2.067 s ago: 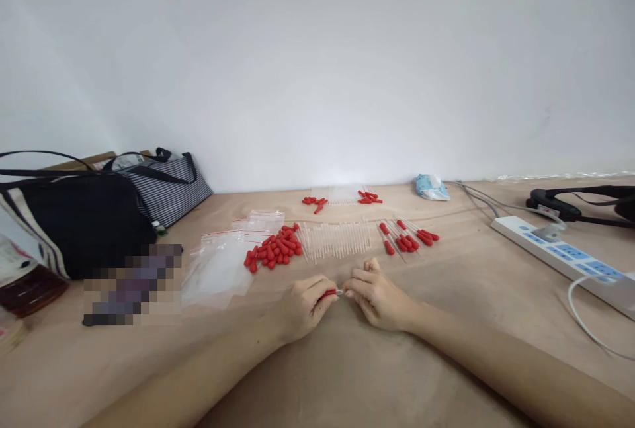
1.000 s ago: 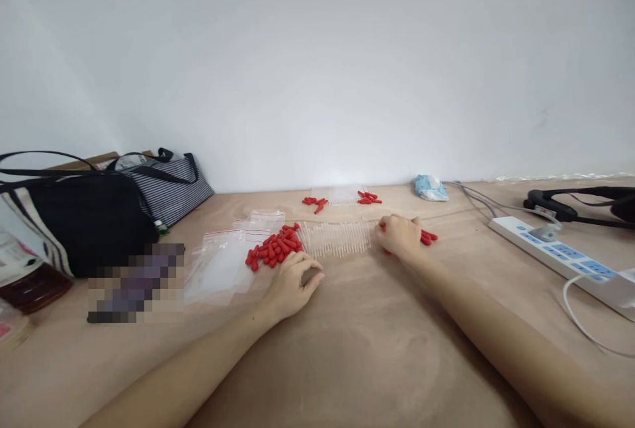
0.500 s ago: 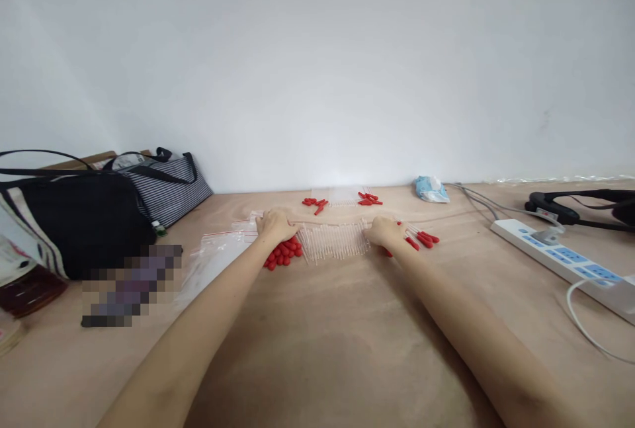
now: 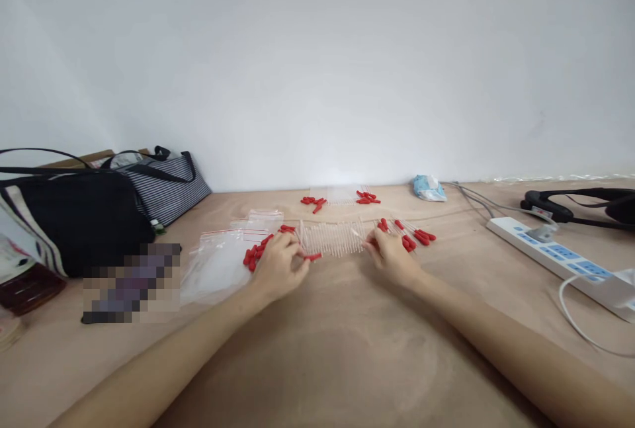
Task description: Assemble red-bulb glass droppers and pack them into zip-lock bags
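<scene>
My left hand (image 4: 282,264) pinches a red rubber bulb (image 4: 313,257), whose narrow end points right. Under and behind that hand lies a pile of red bulbs (image 4: 252,256). My right hand (image 4: 394,257) has thumb and fingers closed on a thin clear tube (image 4: 356,233), which slants up to the left. Between both hands a row of thin clear tubes (image 4: 330,239) lies side by side on the table. Next to my right hand are several clear tubes with red bulbs on their ends, like droppers (image 4: 423,237).
Clear zip bags (image 4: 218,259) lie left of the bulbs. More red bulbs (image 4: 311,202) and tubes in a clear bag (image 4: 341,195) lie near the wall. A power strip (image 4: 560,259) with cables stands right. Bags (image 4: 74,223) and a pixelated object (image 4: 131,286) are left.
My left hand has drawn back toward me from the bulb pile and now holds one bulb. My right hand has moved slightly nearer, with a tube now visible in its fingers.
</scene>
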The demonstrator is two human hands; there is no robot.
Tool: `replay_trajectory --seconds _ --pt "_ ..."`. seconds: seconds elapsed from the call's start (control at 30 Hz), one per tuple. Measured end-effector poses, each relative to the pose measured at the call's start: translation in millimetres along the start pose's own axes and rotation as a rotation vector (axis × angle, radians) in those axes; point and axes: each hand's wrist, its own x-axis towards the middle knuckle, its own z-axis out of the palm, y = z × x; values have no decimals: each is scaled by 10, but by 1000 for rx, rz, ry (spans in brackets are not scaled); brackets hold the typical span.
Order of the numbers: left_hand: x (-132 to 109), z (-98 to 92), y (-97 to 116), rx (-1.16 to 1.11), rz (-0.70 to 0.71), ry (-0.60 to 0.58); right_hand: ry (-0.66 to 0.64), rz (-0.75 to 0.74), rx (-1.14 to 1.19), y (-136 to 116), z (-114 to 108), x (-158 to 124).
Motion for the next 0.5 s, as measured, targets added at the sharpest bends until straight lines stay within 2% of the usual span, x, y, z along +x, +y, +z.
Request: replay_trajectory --seconds 0.1,0.2,0.37,0.5 --pt "-244 33 134 -77 46 -59 -40 -170 89 -64 40 -204" --pt "-304 71 185 -164 3 -104 -100 -265 109 -144 55 -292" --pt "-244 189 191 -263 15 -189 -118 -285 137 -247 73 -308" --pt "-229 259 195 -328 -43 -137 -111 -270 186 -304 107 -327"
